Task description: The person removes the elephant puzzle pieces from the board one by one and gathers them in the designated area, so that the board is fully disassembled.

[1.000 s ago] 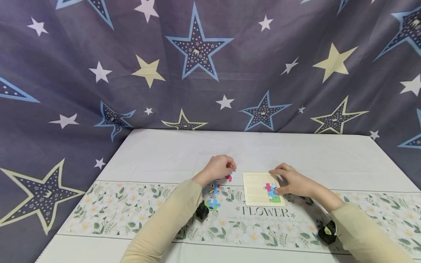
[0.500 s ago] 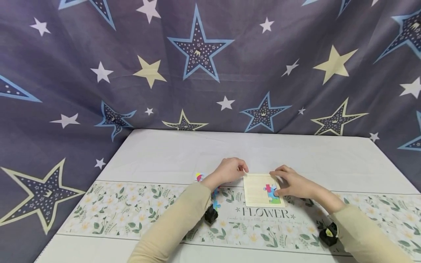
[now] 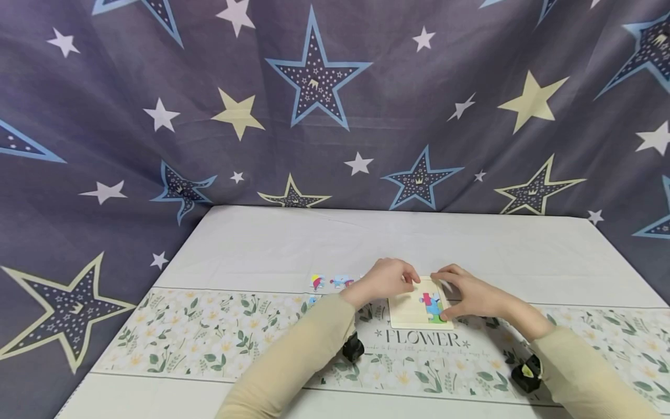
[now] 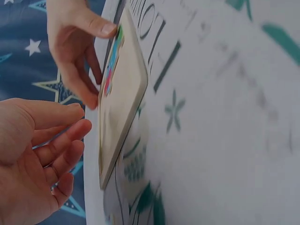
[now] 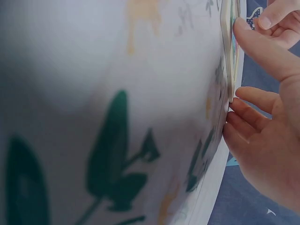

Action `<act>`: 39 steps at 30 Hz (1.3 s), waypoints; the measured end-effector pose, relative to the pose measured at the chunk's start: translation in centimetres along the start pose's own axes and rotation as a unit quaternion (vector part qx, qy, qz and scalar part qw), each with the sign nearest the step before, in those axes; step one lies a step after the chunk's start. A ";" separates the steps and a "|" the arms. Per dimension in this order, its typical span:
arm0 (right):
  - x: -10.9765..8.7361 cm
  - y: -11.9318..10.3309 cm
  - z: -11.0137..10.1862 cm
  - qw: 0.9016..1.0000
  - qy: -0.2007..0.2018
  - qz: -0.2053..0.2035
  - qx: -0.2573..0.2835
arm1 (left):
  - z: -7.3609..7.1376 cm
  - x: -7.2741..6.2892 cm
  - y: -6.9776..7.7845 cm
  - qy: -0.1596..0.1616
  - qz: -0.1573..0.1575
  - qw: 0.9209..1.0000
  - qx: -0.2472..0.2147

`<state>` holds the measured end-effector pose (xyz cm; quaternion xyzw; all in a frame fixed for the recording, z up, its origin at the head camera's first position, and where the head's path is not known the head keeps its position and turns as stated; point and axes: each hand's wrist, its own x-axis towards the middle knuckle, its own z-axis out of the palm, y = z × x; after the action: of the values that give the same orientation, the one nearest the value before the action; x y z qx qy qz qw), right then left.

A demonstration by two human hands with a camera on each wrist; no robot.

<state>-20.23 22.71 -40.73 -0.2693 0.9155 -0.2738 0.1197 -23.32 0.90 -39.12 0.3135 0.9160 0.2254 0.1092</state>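
A pale wooden puzzle board (image 3: 405, 311) lies on the table, with a few joined jigsaw pieces (image 3: 432, 307) in pink, blue and green at its right side. My left hand (image 3: 386, 278) is over the board's far left part, thumb and index tips close together. In the left wrist view, the left hand (image 4: 40, 150) shows no clear piece between its fingertips; a thin one could be hidden. At the board's right side, my right hand (image 3: 478, 298) spreads its fingers: the thumb rests near the green piece and the index reaches the far edge.
Loose jigsaw pieces, among them a yellow-and-red one (image 3: 317, 282) and a blue-and-red one (image 3: 341, 281), lie left of the board. Others are partly behind my left sleeve (image 3: 298, 355). A flower-print band (image 3: 209, 331) crosses the white table (image 3: 272, 244). A star-patterned curtain (image 3: 382, 116) hangs behind.
My left hand has moved right from the loose pieces to above the board. My right thumb has slid slightly nearer the front; the board has stayed in place.
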 end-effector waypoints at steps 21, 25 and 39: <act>0.0 0.3 0.1 1.000 -0.003 -0.013 0.007 | 1.9 1.0 1.8 -0.022 -0.003 0.999 0.050; 0.2 0.4 0.1 1.000 -0.002 -0.017 0.004 | 2.0 0.9 2.0 -0.023 0.001 0.998 0.051; 0.3 0.2 -0.2 1.000 -0.006 -0.009 -0.001 | 2.2 0.9 2.3 -0.022 0.001 0.999 0.042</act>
<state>-20.63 22.79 -40.75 -0.2794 0.9124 -0.2726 0.1230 -22.07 3.86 -39.99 0.3239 0.9217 0.1793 0.1160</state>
